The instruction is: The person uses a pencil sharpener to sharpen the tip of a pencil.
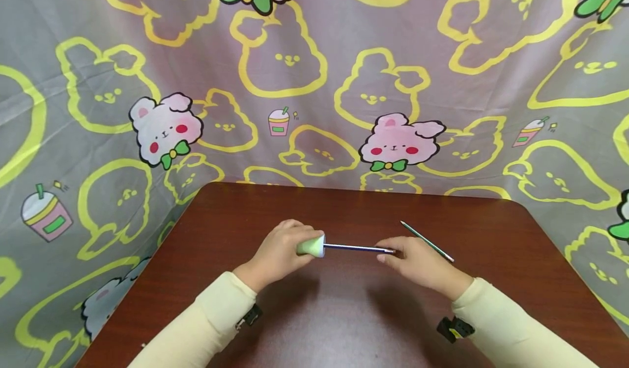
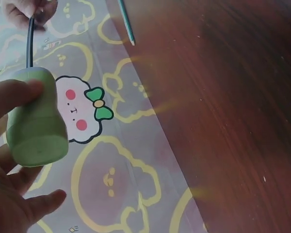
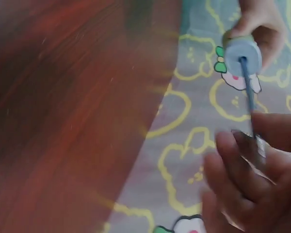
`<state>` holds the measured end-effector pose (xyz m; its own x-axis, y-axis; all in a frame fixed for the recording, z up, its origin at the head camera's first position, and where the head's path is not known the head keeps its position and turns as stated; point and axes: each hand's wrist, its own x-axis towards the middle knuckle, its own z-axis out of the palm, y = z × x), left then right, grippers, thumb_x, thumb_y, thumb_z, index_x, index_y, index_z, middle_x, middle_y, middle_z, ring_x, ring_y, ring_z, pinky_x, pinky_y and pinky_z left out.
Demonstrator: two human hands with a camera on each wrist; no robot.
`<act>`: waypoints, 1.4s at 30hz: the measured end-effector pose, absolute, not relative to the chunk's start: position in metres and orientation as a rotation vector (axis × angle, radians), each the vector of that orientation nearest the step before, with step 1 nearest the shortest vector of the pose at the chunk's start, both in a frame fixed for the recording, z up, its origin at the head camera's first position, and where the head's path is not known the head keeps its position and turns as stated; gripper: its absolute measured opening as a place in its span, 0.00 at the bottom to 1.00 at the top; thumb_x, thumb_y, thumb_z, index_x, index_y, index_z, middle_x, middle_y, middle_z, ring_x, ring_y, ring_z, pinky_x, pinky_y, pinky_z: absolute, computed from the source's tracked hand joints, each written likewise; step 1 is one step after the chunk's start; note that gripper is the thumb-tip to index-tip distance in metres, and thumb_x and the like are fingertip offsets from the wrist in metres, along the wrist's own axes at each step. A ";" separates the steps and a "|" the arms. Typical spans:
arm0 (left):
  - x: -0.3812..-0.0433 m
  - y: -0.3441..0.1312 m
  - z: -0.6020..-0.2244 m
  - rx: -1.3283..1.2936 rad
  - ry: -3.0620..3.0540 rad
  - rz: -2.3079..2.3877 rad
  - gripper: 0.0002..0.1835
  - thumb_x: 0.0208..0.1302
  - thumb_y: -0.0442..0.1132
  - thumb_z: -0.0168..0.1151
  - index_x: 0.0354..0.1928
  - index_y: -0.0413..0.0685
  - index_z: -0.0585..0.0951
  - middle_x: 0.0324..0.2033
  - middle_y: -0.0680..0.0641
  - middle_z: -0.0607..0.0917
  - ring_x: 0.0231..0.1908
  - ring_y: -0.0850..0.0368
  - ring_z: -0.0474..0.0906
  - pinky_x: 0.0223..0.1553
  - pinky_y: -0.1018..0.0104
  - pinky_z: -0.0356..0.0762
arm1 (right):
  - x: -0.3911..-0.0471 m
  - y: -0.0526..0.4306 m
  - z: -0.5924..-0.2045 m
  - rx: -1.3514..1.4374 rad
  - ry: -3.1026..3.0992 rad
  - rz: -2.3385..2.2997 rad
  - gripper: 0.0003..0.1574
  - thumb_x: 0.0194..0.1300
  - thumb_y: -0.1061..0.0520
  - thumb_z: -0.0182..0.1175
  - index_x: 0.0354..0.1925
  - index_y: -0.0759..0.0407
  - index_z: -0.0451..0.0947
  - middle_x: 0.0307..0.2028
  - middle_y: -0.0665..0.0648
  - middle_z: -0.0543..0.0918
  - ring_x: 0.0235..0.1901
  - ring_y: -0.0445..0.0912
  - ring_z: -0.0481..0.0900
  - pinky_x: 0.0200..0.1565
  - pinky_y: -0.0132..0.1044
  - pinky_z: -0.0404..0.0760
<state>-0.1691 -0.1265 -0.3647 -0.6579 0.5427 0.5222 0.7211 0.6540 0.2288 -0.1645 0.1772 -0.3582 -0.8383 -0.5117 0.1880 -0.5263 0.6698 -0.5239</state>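
Note:
In the head view, my left hand (image 1: 282, 248) grips a pale green pencil sharpener (image 1: 312, 247) over the table. The left wrist view shows the sharpener's rounded green body (image 2: 38, 128) with the thumb across it. A dark blue pencil (image 1: 356, 247) runs sideways with one end in the hole of the sharpener's whitish face (image 3: 252, 57); its tip is hidden inside. At its other end, my right hand (image 1: 425, 261) pinches the pencil between thumb and fingers, near a silvery part seen in the right wrist view.
A teal pencil (image 1: 427, 241) lies slantwise on the brown wooden table (image 1: 344, 209), just beyond the right hand. Behind and beside the table hangs a grey curtain (image 1: 324, 100) printed with cartoon animals. A dark wrist device (image 1: 455, 328) sits under the right sleeve.

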 end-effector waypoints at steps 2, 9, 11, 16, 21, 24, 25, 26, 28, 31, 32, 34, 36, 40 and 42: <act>-0.169 -0.127 -0.363 -0.925 -2.549 -0.706 0.25 0.45 0.36 0.77 0.50 0.48 0.85 0.42 0.49 0.86 0.43 0.53 0.78 0.45 0.58 0.78 | -0.164 0.177 -0.361 0.964 -2.610 0.641 0.17 0.57 0.54 0.68 0.46 0.57 0.83 0.36 0.48 0.85 0.33 0.40 0.79 0.36 0.40 0.79; -0.167 -0.128 -0.355 -0.803 -2.733 -0.998 0.25 0.48 0.34 0.74 0.53 0.47 0.84 0.41 0.49 0.85 0.39 0.56 0.76 0.38 0.67 0.76 | -0.171 0.176 -0.371 1.097 -1.922 0.272 0.21 0.75 0.51 0.48 0.38 0.60 0.84 0.29 0.52 0.83 0.28 0.48 0.79 0.34 0.45 0.79; -0.167 -0.128 -0.354 -0.800 -2.760 -1.036 0.25 0.48 0.34 0.74 0.53 0.47 0.83 0.41 0.48 0.85 0.38 0.57 0.75 0.37 0.68 0.75 | -0.172 0.176 -0.373 1.116 -1.861 0.256 0.21 0.75 0.52 0.47 0.37 0.61 0.84 0.28 0.52 0.83 0.27 0.48 0.79 0.32 0.44 0.78; -0.167 -0.129 -0.355 -0.821 -2.768 -1.073 0.26 0.47 0.34 0.74 0.52 0.45 0.83 0.40 0.48 0.84 0.38 0.57 0.75 0.37 0.69 0.75 | -0.173 0.173 -0.377 1.143 -1.776 0.228 0.18 0.73 0.57 0.48 0.34 0.62 0.83 0.24 0.51 0.81 0.24 0.47 0.76 0.27 0.40 0.75; -0.166 -0.130 -0.359 -0.917 -2.659 -0.925 0.25 0.47 0.34 0.75 0.52 0.45 0.84 0.40 0.47 0.84 0.40 0.56 0.77 0.41 0.66 0.78 | -0.168 0.171 -0.378 1.111 -1.920 0.289 0.18 0.73 0.56 0.50 0.31 0.61 0.82 0.21 0.50 0.79 0.22 0.44 0.75 0.25 0.37 0.74; -0.167 -0.130 -0.362 -0.979 -2.535 -0.734 0.25 0.45 0.35 0.76 0.50 0.46 0.85 0.41 0.47 0.86 0.43 0.54 0.78 0.45 0.62 0.77 | -0.163 0.172 -0.372 1.075 -2.223 0.437 0.11 0.67 0.56 0.59 0.32 0.59 0.85 0.24 0.47 0.83 0.24 0.40 0.78 0.26 0.34 0.76; -0.168 -0.129 -0.363 -1.000 -2.490 -0.672 0.24 0.44 0.35 0.77 0.49 0.46 0.85 0.41 0.47 0.86 0.43 0.54 0.78 0.46 0.60 0.77 | -0.162 0.173 -0.369 1.073 -2.368 0.546 0.09 0.66 0.56 0.61 0.34 0.59 0.85 0.25 0.47 0.84 0.25 0.39 0.78 0.26 0.33 0.76; -0.168 -0.128 -0.363 -1.020 -2.448 -0.619 0.24 0.43 0.35 0.77 0.48 0.46 0.86 0.41 0.48 0.86 0.43 0.53 0.78 0.48 0.58 0.77 | -0.162 0.174 -0.365 1.062 -2.522 0.684 0.09 0.64 0.56 0.62 0.33 0.60 0.85 0.24 0.47 0.83 0.24 0.38 0.77 0.26 0.32 0.75; -0.169 -0.127 -0.364 -1.057 -2.376 -0.532 0.24 0.42 0.35 0.78 0.47 0.47 0.86 0.41 0.49 0.86 0.43 0.53 0.77 0.51 0.54 0.75 | -0.163 0.175 -0.359 0.970 -2.808 1.048 0.09 0.64 0.57 0.62 0.34 0.62 0.85 0.23 0.49 0.81 0.24 0.39 0.75 0.27 0.33 0.74; -0.169 -0.126 -0.365 -1.104 -2.319 -0.462 0.24 0.41 0.34 0.78 0.46 0.47 0.86 0.40 0.51 0.86 0.43 0.53 0.78 0.54 0.50 0.74 | -0.167 0.178 -0.352 0.822 -3.018 1.416 0.11 0.67 0.59 0.58 0.34 0.66 0.83 0.19 0.51 0.75 0.22 0.40 0.70 0.26 0.34 0.72; -0.169 -0.125 -0.365 -1.103 -2.320 -0.459 0.24 0.41 0.34 0.78 0.46 0.47 0.86 0.40 0.50 0.86 0.43 0.53 0.78 0.54 0.49 0.73 | -0.168 0.179 -0.352 0.816 -3.034 1.417 0.11 0.67 0.59 0.58 0.34 0.65 0.83 0.20 0.52 0.75 0.22 0.41 0.71 0.27 0.35 0.73; -0.169 -0.125 -0.365 -1.073 -2.352 -0.480 0.24 0.42 0.35 0.78 0.47 0.47 0.86 0.40 0.50 0.86 0.43 0.53 0.78 0.52 0.52 0.74 | -0.169 0.180 -0.353 0.833 -3.023 1.282 0.12 0.67 0.57 0.59 0.40 0.64 0.84 0.26 0.52 0.81 0.27 0.41 0.76 0.31 0.36 0.76; -0.169 -0.125 -0.365 -1.023 -2.411 -0.535 0.24 0.43 0.35 0.77 0.48 0.48 0.86 0.41 0.49 0.87 0.43 0.53 0.78 0.50 0.54 0.75 | -0.168 0.180 -0.355 0.844 -2.953 1.047 0.13 0.66 0.54 0.61 0.44 0.60 0.83 0.33 0.50 0.84 0.32 0.41 0.78 0.35 0.38 0.78; -0.169 -0.125 -0.363 -0.925 -2.531 -0.673 0.24 0.45 0.35 0.76 0.49 0.48 0.85 0.41 0.49 0.87 0.42 0.53 0.78 0.46 0.57 0.77 | -0.166 0.181 -0.363 0.904 -2.640 0.637 0.18 0.55 0.54 0.71 0.45 0.56 0.84 0.38 0.48 0.85 0.36 0.41 0.80 0.42 0.43 0.80; -0.168 -0.126 -0.362 -0.888 -2.589 -0.760 0.24 0.45 0.35 0.76 0.50 0.47 0.85 0.41 0.50 0.86 0.42 0.54 0.78 0.44 0.60 0.78 | -0.167 0.182 -0.366 0.969 -2.421 0.488 0.17 0.51 0.56 0.72 0.42 0.55 0.84 0.35 0.47 0.85 0.34 0.42 0.81 0.43 0.45 0.81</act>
<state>-0.1685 -0.1256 -0.3623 -0.7642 0.4776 0.4335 0.6361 0.6692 0.3841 -0.1670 0.1820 -0.3664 -0.6319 -0.5410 0.5549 -0.7138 0.6852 -0.1448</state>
